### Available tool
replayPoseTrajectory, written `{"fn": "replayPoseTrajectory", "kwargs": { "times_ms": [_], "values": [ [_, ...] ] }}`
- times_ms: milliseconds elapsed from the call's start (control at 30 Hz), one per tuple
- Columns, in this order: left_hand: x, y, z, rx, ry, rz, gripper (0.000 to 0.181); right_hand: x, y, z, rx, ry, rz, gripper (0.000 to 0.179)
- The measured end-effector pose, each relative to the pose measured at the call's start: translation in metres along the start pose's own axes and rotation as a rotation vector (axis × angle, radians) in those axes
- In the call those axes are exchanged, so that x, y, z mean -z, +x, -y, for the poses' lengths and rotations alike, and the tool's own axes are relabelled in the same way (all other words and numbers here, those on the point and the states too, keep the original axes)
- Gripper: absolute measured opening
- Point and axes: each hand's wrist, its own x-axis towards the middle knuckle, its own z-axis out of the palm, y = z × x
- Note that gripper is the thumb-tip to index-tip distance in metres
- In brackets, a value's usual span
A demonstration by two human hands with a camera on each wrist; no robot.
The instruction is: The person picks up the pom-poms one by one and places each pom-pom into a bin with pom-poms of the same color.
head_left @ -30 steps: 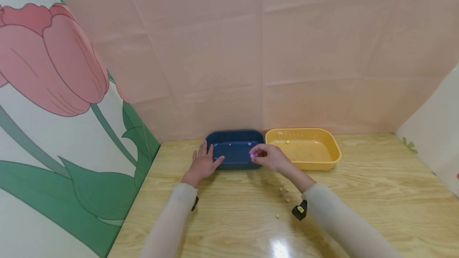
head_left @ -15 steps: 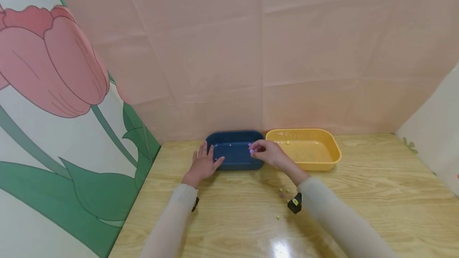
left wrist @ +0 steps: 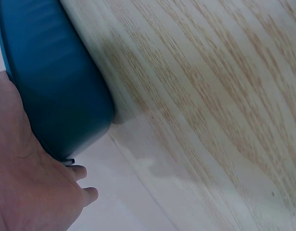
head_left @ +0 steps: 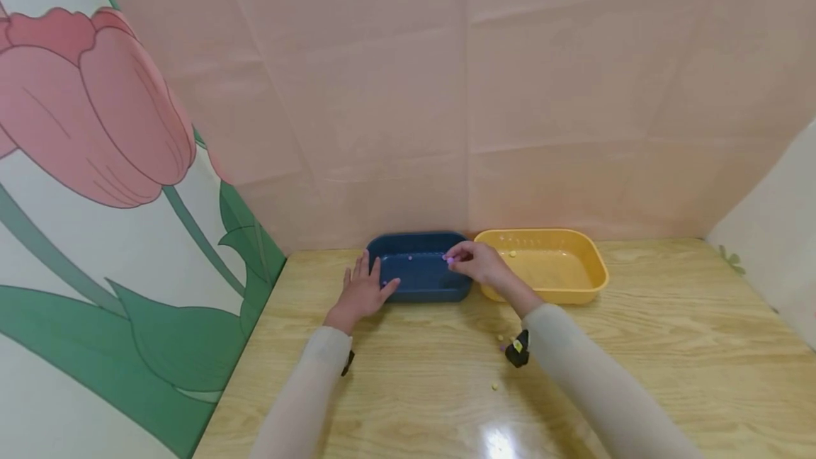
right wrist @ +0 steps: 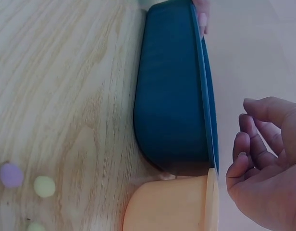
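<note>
Over the right part of the blue tray, my right hand pinches a small purple ball at its fingertips. In the right wrist view the bent fingers show above the rim, while that ball is hidden. My left hand rests with spread fingers on the tray's left end; the left wrist view shows the hand at the rim. Another purple ball lies in the tray by the right fingertips, with smaller purple ones farther left.
A yellow tray stands against the blue one's right side, holding a yellow ball. Loose balls lie on the wooden table, including a yellow one and a purple one. A pink sheet hangs behind.
My right hand has moved forward and slightly up in the head view, with the purple ball at its fingertips. My left hand has stayed in place on the blue tray.
</note>
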Motion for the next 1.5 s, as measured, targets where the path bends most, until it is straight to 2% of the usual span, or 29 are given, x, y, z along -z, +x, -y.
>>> {"fn": "replayPoseTrajectory", "kwargs": {
  "times_ms": [333,800,1033,1500],
  "values": [
    [0.003,-0.002,-0.002,0.002,-0.014,0.005,0.087,0.002,0.01,-0.007,-0.057,-0.01,-0.002,0.024],
    [0.0,0.0,-0.002,0.005,-0.016,0.008,0.086,0.005,0.015,-0.01,-0.075,0.022,0.007,0.034],
    [0.004,-0.002,-0.003,0.006,-0.022,-0.002,0.086,0.008,0.015,-0.008,-0.104,0.016,0.016,0.033],
    [0.003,-0.002,-0.002,0.014,-0.022,0.014,0.087,0.024,-0.001,0.007,-0.05,0.009,0.003,0.033]
  ]
}}
